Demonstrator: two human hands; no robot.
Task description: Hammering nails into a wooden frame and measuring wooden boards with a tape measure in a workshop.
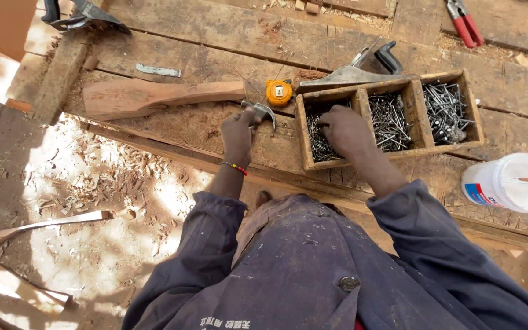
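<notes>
My left hand (238, 133) grips a claw hammer (263, 111) near its steel head, resting on the rough wooden workbench (203, 61). My right hand (344, 129) reaches into the left compartment of a wooden nail box (454, 148), fingers down among the dark nails (319, 142); whether it holds any is hidden. The box's middle and right compartments also hold nails (390, 121).
A yellow tape measure (279, 92) lies by the hammer, a shaped piece of wood (154, 96) to its left, a hand plane (362, 66) behind the box. Red-handled pliers (465, 23) lie at the back right, a white plastic tub (513, 182) at right. Wood shavings cover the ground at left.
</notes>
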